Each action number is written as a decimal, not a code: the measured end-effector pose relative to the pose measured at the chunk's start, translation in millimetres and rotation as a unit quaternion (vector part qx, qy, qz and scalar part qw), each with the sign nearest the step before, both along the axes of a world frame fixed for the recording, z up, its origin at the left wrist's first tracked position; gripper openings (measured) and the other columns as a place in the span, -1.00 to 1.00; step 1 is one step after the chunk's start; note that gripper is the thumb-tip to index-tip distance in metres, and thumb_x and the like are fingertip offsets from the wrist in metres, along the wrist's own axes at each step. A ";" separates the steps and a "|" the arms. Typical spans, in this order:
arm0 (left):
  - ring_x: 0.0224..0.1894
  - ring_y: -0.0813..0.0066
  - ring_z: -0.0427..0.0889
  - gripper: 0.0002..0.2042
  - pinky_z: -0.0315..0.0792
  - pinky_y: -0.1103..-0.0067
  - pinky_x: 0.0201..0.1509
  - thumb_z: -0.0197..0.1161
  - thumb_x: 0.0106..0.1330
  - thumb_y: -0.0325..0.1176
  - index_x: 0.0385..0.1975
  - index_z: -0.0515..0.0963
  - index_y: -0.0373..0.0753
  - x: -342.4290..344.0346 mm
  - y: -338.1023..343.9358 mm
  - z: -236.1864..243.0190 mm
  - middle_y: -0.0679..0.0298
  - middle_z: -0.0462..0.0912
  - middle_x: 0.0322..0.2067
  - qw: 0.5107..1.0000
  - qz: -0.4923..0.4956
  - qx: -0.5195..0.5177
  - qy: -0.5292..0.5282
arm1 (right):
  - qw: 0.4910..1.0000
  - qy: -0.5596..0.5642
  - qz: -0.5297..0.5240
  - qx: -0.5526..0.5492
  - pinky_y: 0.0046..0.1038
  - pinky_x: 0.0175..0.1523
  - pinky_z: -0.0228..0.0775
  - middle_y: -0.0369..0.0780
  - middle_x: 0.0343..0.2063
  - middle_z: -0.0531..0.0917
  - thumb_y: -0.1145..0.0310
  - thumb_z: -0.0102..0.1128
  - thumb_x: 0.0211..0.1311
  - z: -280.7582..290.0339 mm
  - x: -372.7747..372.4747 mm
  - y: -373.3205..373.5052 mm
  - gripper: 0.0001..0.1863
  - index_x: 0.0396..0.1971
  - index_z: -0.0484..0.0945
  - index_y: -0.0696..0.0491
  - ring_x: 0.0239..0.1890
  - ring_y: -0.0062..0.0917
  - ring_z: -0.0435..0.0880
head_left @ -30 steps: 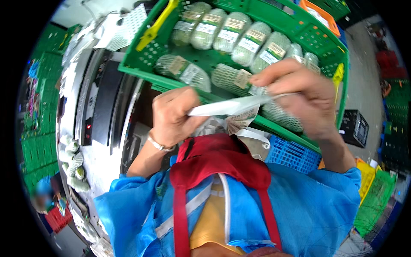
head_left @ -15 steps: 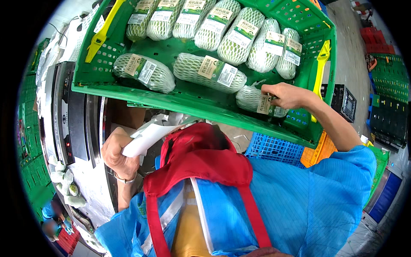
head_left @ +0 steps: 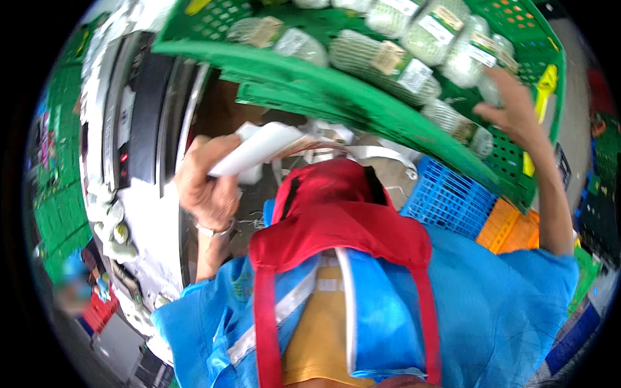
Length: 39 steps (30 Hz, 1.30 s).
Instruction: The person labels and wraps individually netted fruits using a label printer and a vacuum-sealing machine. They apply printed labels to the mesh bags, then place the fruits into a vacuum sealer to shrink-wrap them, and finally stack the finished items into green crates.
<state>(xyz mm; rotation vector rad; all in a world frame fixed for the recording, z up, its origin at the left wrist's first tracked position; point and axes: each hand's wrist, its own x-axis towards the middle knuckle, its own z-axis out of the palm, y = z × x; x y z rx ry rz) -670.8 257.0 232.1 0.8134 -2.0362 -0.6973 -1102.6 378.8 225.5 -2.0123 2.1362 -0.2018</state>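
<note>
Head view: a curled white paper strip (head_left: 255, 152) sits in the left hand (head_left: 210, 181), pinched between thumb and fingers, in front of the crate's near wall. The right hand (head_left: 517, 103) is over the right end of the green crate (head_left: 336, 97), thumb and fingers spread apart beside net-wrapped packages (head_left: 435, 31); whether it touches one, I cannot tell. Three packages lie along the crate's near side, others side by side behind them. Below the crate are a blue basket (head_left: 453, 194) and an orange crate (head_left: 511, 226). Left of it, a pale worktable (head_left: 152, 223) bears a dark machine (head_left: 147, 123) and small netted produce (head_left: 118, 249). Green crates (head_left: 61, 216) stand stacked at the far left, near a red crate (head_left: 102, 310) and another person, too blurred to make out. The upper edge cuts off the back row; motion smears the labels and right fingertips.
</note>
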 end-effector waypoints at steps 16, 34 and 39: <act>-0.26 0.49 0.56 -0.82 0.46 0.56 -0.10 0.16 0.10 -0.61 -0.27 0.52 -0.34 124.6 35.7 -135.2 0.22 0.60 -0.30 0.988 0.005 0.144 0.057 | 0.773 -0.428 -0.449 0.133 -0.55 -0.27 0.39 -0.20 -0.40 0.58 0.43 0.07 0.10 -214.3 221.1 289.3 -0.76 -0.23 0.47 0.22 -0.35 -0.56 0.56; -0.25 0.31 0.57 -0.76 0.60 0.47 -0.24 0.14 0.14 -0.48 -0.17 0.51 -0.29 223.6 -11.0 -205.3 0.17 0.54 -0.18 0.869 0.428 -0.117 -0.218 | 0.582 -0.278 -0.765 0.014 -0.19 0.08 0.27 0.08 0.00 0.32 0.32 0.14 0.00 -769.3 109.6 363.7 -0.48 0.01 0.31 0.11 0.02 -0.06 0.39; -0.25 0.32 0.57 -0.76 0.59 0.47 -0.24 0.14 0.14 -0.48 -0.18 0.51 -0.29 210.1 -18.7 -206.1 0.17 0.54 -0.19 0.849 0.447 -0.156 -0.236 | 0.482 -0.299 -0.823 0.040 -0.22 0.06 0.30 0.06 -0.05 0.45 0.14 0.17 -0.03 -864.9 60.6 369.0 -0.37 0.07 0.31 0.11 0.00 -0.08 0.43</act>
